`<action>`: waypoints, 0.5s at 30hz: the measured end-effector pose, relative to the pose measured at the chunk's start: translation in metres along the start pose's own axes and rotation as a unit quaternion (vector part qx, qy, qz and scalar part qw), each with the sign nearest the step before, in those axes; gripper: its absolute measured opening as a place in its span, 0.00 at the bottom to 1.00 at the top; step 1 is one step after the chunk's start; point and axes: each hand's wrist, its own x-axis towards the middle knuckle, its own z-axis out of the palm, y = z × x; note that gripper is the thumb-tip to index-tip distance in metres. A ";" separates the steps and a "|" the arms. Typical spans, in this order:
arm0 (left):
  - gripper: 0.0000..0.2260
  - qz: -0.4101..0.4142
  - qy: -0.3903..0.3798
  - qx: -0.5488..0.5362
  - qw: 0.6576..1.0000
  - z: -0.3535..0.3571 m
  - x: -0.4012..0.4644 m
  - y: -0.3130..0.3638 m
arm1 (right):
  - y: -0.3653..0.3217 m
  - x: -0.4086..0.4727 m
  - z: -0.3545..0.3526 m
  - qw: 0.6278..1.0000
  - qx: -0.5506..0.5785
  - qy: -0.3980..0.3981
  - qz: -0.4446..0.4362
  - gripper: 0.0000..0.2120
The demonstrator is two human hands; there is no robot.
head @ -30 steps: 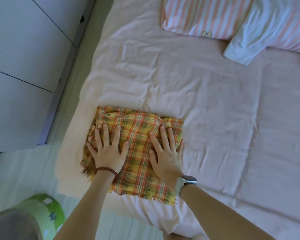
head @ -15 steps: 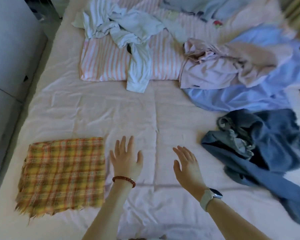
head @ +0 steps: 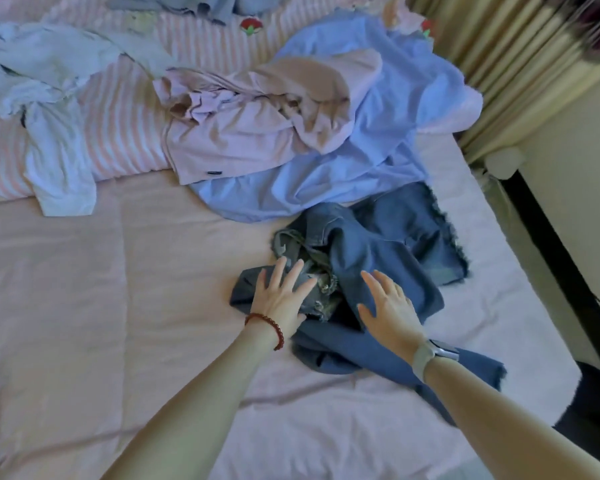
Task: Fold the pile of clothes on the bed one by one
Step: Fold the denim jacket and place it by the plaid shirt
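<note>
Head view, contents listed from left to right.

1. Bed sheet point(head: 84, 306): pale pink, lightly creased, covering the near and left part of the bed.
2. White garment point(head: 49, 140): crumpled at the far left, one sleeve hanging down over the striped cover onto the sheet.
3. Striped cover point(head: 132, 133): pink and white stripes, lying across the far side of the bed under the white garment.
4. Pink garment point(head: 243, 133): bunched, resting on the striped cover and partly on the light blue garment.
5. Left hand point(head: 281, 294): fingers straight and spread, palm down over the left edge of the denim garment; whether it presses the cloth cannot be told. A red bead bracelet point(head: 267, 323) circles the wrist.
6. Denim garment point(head: 378, 258): dark blue, rumpled, frayed hems, lying on the sheet at centre right, just nearer than the light blue garment and touching it. One leg runs toward the near right under the right forearm.
7. Light blue garment point(head: 378, 126): large, spread loosely at the far centre right, beneath the pink garment.
8. Right hand point(head: 392, 313): fingers straight and relaxed, palm down over the middle of the denim garment, gripping nothing. A watch point(head: 437, 353) with a pale strap sits on the wrist.
9. Curtain point(head: 499, 64): cream, pleated, at the far right beside the bed.
</note>
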 end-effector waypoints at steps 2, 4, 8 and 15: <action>0.15 -0.005 -0.010 -0.005 1.000 -0.001 0.014 0.001 | 0.004 0.010 0.001 0.999 0.015 -0.027 -0.029 0.28; 0.12 -0.019 0.047 -0.092 0.994 -0.010 0.015 -0.001 | 0.003 0.013 0.002 0.997 0.037 -0.021 -0.068 0.27; 0.11 -0.009 0.199 -0.270 0.942 -0.049 -0.023 0.001 | -0.014 0.007 -0.003 0.977 0.097 0.018 -0.190 0.28; 0.12 -0.043 0.372 -0.382 0.845 -0.141 -0.070 -0.017 | -0.059 -0.005 -0.073 0.958 0.219 0.006 -0.185 0.05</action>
